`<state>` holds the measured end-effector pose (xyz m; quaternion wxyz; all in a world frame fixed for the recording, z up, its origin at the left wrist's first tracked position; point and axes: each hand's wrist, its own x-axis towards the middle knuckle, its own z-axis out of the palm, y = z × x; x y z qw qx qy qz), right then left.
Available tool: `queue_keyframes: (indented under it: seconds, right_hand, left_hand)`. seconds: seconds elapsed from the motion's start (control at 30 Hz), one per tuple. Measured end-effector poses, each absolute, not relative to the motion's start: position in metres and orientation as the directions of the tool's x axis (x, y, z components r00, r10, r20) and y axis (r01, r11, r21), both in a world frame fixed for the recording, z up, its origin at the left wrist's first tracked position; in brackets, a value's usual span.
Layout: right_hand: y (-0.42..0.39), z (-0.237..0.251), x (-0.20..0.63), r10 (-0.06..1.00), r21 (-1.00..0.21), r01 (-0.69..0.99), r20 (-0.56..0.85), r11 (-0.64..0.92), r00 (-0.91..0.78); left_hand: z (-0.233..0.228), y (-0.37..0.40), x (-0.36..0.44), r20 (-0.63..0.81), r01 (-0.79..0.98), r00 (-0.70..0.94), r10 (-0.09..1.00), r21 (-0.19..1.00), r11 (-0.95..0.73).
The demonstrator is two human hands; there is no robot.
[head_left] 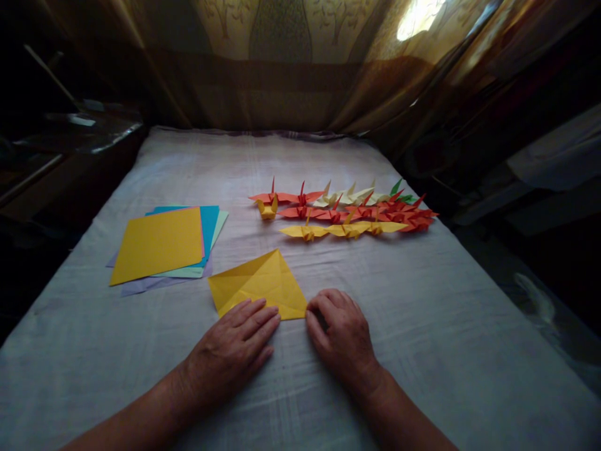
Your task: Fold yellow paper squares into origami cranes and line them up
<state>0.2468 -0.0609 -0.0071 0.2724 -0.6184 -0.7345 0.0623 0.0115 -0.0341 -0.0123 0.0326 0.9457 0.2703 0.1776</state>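
Mid-fold: left hand (235,347) flat, pinning the creased yellow paper square (258,283); right hand (340,332) curled, pinching its 4 o'clock corner; next needs edge alignment.

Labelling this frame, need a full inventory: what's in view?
Creased yellow paper square: one, near centre of the cloth, under both hands' fingertips.
Stack of coloured paper sheets: one, yellow on top, blue, pale green, lilac below, left.
Folded paper cranes: many, red, orange, yellow, cream, one green, rows far right of centre.
White cloth-covered table: one.
Brown patterned curtain: behind.
Left hand: flat on the square's near edge.
Right hand: fingers curled at its right corner.
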Motion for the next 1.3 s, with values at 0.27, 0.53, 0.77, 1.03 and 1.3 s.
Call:
queue_keyframes:
  seconds: [0.27, 0.53, 0.77, 1.03, 1.3]
  right_hand:
    - [-0.061, -0.007, 0.248, 0.948, -0.448, 0.865, 0.304, 0.225, -0.09]
    - [-0.062, -0.006, 0.246, 0.948, -0.413, 0.883, 0.302, 0.222, -0.097]
    - [-0.061, -0.003, 0.239, 0.951, -0.319, 0.931, 0.297, 0.179, -0.081]
    - [-0.054, -0.001, 0.229, 0.951, -0.2, 0.971, 0.302, 0.133, -0.068]
    - [-0.052, -0.003, 0.229, 0.955, -0.227, 0.965, 0.291, 0.131, -0.061]
  left_hand:
    - [-0.008, -0.033, 0.013, 0.322, 0.492, 0.802, 0.503, 0.121, -0.862]
    - [-0.006, -0.032, 0.013, 0.319, 0.486, 0.811, 0.491, 0.1, -0.868]
    - [-0.011, -0.032, 0.013, 0.32, 0.498, 0.795, 0.515, 0.14, -0.856]
    - [-0.007, -0.031, 0.013, 0.337, 0.489, 0.794, 0.505, 0.14, -0.861]
    - [-0.012, -0.031, 0.013, 0.335, 0.494, 0.791, 0.512, 0.143, -0.857]
